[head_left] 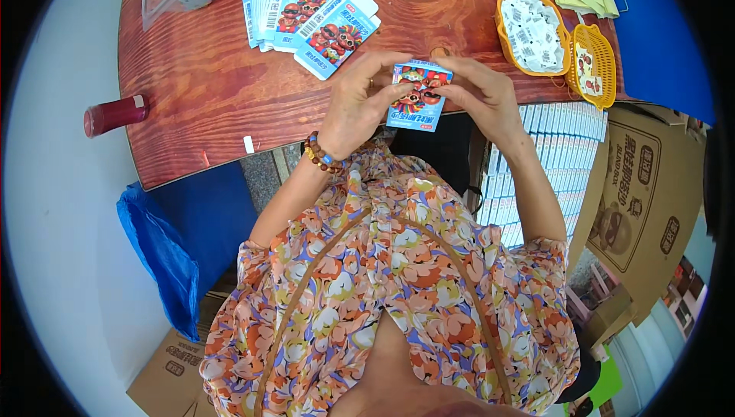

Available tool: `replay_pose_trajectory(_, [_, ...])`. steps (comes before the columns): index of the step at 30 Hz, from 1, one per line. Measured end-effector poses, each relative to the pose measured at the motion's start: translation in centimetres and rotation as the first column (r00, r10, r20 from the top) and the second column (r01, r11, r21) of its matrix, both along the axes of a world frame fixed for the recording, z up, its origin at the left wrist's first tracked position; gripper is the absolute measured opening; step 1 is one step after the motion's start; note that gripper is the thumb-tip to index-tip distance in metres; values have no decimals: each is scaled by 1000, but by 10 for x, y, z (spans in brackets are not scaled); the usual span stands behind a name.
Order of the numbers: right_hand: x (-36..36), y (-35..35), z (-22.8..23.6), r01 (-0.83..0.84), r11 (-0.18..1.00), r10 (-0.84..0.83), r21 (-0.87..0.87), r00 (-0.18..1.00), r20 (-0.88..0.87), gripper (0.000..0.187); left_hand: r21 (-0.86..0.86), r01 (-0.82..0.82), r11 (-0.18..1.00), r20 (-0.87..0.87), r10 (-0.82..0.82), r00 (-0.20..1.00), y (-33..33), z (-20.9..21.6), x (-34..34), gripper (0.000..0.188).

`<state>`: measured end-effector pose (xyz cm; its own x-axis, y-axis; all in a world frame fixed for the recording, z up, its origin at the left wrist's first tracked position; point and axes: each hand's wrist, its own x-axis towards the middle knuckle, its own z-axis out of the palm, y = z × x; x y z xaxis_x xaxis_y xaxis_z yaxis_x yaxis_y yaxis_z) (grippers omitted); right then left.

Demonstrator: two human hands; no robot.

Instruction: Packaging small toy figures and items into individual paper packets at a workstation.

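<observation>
The small blue box [413, 117] is held at the table's near edge, in front of the floral shirt [394, 241]. The left hand [358, 103] grips its left side and the right hand [488, 95] its right, the 2 thumbs pressing on the printed face near the far end; the fingers behind are hidden. Its long axis runs roughly away from the body, far end leaning slightly right, with the title end toward the wearer. It looks like thin, smooth card: probably light, fairly stiff along its folds, a little slippery and easily dented, so best held by the side edges with light pressure.

Right of the box, below the table [214, 88], stand rows of packed boxes [547, 160]. Beyond it to the right sit 2 yellow baskets [501, 25], 1 heaped with white packets [534, 34]; beyond it to the left lie fanned flat cartons [285, 9].
</observation>
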<state>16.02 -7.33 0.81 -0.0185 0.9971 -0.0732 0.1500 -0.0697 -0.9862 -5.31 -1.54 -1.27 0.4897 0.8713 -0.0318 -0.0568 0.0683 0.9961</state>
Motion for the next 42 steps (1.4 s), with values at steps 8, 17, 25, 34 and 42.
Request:
replay_pose_trajectory(8, [12,-8,-9,-126,954,46,271,957,285,28,72,151,986,-147,-139,979,0,2,0,33])
replay_pose_trajectory(17, [10,-46,-15,99,980,-164,-174,896,-413,29,43,236,971,-237,-220,946,-13,1,17,31])
replay_pose_trajectory(25, [170,-146,13,640,742,-596,-199,766,241,33,-146,339,929,-125,-357,926,-24,13,36,55])
replay_pose_trajectory(34, [372,-251,-83,984,180,-33,2,4,999,51,-21,290,957,-335,-280,900,-5,19,-4,45])
replay_pose_trajectory(42, [406,-198,-182,893,368,-64,-259,302,951,52,209,-132,969,-425,212,880,8,33,-73,43])
